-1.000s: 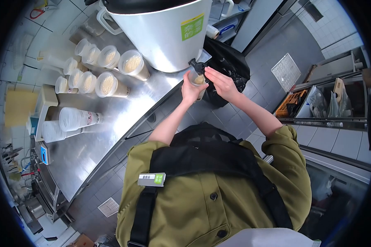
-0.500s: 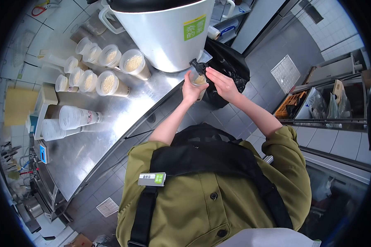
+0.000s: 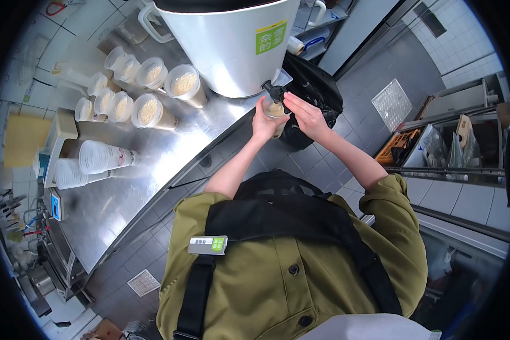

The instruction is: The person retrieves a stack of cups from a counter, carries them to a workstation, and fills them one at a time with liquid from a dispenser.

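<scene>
A clear plastic cup (image 3: pixel 275 109) with pale contents is in my left hand (image 3: pixel 262 124), its fingers wrapped round the side. The cup is held just beyond the counter edge, beneath the black tap (image 3: pixel 273 90) of a large white dispenser (image 3: pixel 226 54). My right hand (image 3: pixel 306 115) is at the tap, fingers long and close together against its black part. The thumb side of that hand is partly hidden, and I cannot make out any stream into the cup.
Several cups with pale contents (image 3: pixel 184 85) stand on the steel counter (image 3: pixel 153 170) to the left. Stacked clear cups (image 3: pixel 99 157) lie nearer. A black bag (image 3: pixel 317 90) hangs beyond the counter edge. Shelves with an orange crate (image 3: pixel 399 146) are at the right.
The view has shifted very slightly, moving the counter items a little left. Both hands stay in the same place at the cup and tap.
</scene>
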Motion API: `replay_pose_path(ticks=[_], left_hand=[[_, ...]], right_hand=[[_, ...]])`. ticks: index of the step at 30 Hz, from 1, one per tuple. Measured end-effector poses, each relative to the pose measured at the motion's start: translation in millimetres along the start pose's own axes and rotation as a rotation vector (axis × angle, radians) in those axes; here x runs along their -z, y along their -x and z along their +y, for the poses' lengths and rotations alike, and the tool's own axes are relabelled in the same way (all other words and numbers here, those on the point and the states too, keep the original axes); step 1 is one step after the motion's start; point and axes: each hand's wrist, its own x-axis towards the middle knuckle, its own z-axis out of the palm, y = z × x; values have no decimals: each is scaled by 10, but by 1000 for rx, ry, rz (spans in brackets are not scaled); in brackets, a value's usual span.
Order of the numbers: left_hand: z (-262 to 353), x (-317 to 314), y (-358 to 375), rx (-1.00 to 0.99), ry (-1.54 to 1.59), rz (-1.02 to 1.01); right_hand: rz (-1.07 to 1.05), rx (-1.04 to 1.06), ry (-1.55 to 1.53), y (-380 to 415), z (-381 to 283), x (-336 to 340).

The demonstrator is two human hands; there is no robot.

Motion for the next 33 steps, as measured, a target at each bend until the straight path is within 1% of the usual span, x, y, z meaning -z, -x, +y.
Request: replay_pose_path(ticks=[5,11,14,16,23,28,33], left_hand=[[40,-2,11,12,29,2],[40,-22,-24,-21,-46,59],[29,-11,-6,-16,1,34],[16,-10,-24,-51,-48,13],[4,-33,-36,-59,-41,22],[15,-26,-17,-101,-34,18],[57,-25,13,-84,12,37]], right_hand=[[4,-3,-5,6,8,-8],[-31,-9,-12,-19,-7,26],[-30,-2,-51,9,11,-3],[-6,5,-50,15,26,-12],[-11,3,-50,-1,20,-1],[-18,-8,-40,-4,11,5],[-25,-12,-40,-4,12,9]])
